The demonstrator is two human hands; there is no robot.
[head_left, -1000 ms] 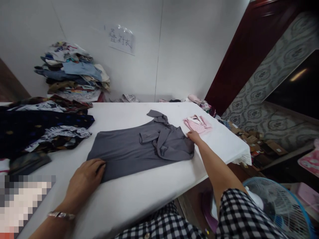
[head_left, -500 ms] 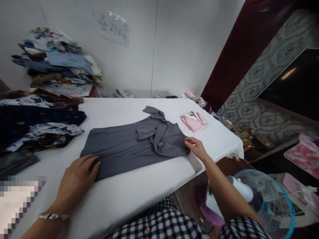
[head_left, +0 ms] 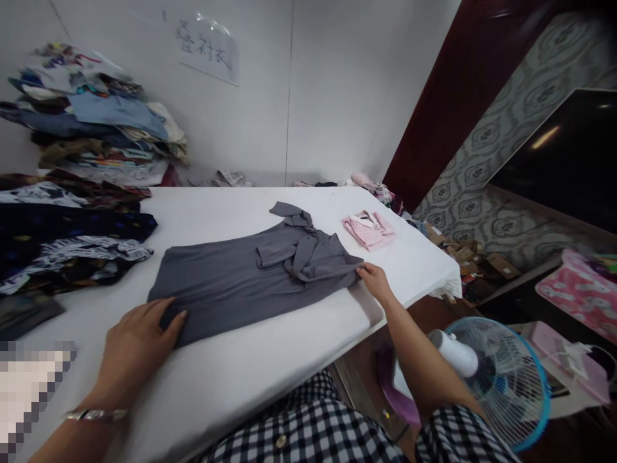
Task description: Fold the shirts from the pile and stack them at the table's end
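A dark grey shirt (head_left: pixel 216 283) lies spread across the white table, its sleeves (head_left: pixel 277 253) folded in over the body and bunched near the collar end. My left hand (head_left: pixel 137 344), with a bracelet at the wrist, rests on the hem corner; its thumb and fingers are apart on the cloth. At the other end, my right hand (head_left: pixel 375 281) pinches the shirt's edge near the collar between thumb and fingers. A folded pink shirt (head_left: pixel 369 229) sits just beyond that hand.
Heaped clothes (head_left: pixel 101 119) rise at the back left, with more dark patterned garments (head_left: pixel 72 225) nearer. A paper sign (head_left: pixel 207 50) hangs on the wall. An electric fan (head_left: pixel 501 382) with a blue rim stands at the right, below the white table (head_left: pixel 270 350). Small cardboard boxes (head_left: pixel 499 265) lie beyond it.
My right hand has drawn the shirt's near edge out, so the cloth between collar and sleeve is pulled straighter. My left hand stays on the hem. The view has shifted slightly.
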